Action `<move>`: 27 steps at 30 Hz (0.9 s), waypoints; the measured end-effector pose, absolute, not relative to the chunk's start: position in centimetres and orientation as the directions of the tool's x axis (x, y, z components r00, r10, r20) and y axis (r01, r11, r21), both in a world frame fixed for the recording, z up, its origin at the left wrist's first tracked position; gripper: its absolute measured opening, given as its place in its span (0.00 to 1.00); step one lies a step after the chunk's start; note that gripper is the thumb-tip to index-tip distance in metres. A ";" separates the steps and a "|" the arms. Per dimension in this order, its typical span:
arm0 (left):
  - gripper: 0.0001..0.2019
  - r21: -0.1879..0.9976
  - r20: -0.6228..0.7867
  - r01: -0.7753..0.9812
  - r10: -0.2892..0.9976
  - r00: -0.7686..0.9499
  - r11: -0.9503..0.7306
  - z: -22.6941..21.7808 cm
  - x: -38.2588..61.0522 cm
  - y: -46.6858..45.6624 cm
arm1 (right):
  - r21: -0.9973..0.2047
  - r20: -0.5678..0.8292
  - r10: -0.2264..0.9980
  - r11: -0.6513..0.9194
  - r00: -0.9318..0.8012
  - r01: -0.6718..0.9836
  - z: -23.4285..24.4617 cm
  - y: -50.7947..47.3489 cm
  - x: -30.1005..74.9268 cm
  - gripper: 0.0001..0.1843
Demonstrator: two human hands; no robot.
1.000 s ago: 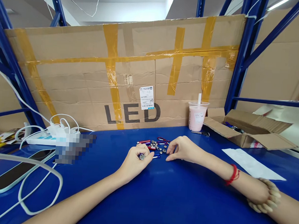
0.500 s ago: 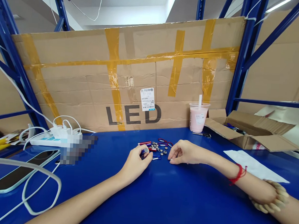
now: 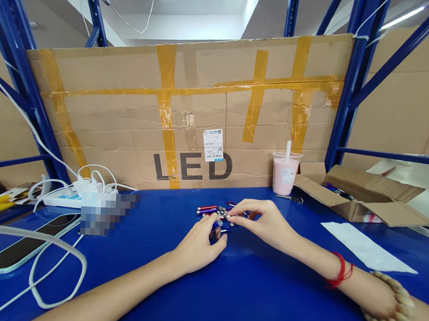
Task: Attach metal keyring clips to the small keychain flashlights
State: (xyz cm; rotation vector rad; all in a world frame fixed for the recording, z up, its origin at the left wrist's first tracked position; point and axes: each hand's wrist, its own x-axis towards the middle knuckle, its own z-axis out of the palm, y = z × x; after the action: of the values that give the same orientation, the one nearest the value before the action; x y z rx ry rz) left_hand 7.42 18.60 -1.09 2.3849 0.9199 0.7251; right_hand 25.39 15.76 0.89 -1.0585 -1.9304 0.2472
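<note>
My left hand (image 3: 201, 243) is closed around a small blue metal tube (image 3: 216, 224) with a silver open-looking end, like a mini flashlight body. Just to its right, my right hand (image 3: 263, 223) pinches a tiny silver disc (image 3: 228, 217), which looks like a button cell, between thumb and forefinger. Behind both hands lies a cluster of silver button cells (image 3: 222, 210). Red tube parts (image 3: 207, 210) lie at the left of that cluster. A thin blue piece (image 3: 225, 230) shows beside the left thumb, partly hidden by the fingers.
A pink drink cup (image 3: 284, 176) with a straw stands at the back right, near an open cardboard box (image 3: 363, 206). White paper (image 3: 366, 247) lies on the blue table (image 3: 257, 297). On the left are a phone (image 3: 26, 246), white cables (image 3: 82, 268) and a power strip (image 3: 63, 198).
My right hand has moved left from beside the pile, bringing its pinched fingers close to the tube. My left hand has shifted slightly right and turned. The view has tilted up a little.
</note>
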 end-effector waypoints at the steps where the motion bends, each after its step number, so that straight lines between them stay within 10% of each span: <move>1: 0.05 0.587 0.297 0.456 0.702 0.647 -0.669 -1.2 7.4 18.6 | -0.504 0.634 0.721 0.660 -0.280 0.557 0.8 15.5 25.2 0.08; 27: 0.08 0.594 0.261 0.446 0.685 0.680 -0.669 -1.4 7.3 18.8 | -0.366 0.522 0.707 0.691 -0.477 0.623 0.5 14.7 24.6 0.13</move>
State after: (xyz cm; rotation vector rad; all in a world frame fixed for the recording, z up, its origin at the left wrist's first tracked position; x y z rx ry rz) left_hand 7.26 18.80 -1.39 2.4003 0.8739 0.6504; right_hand 24.61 14.70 0.48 -1.0133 -2.2379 0.1643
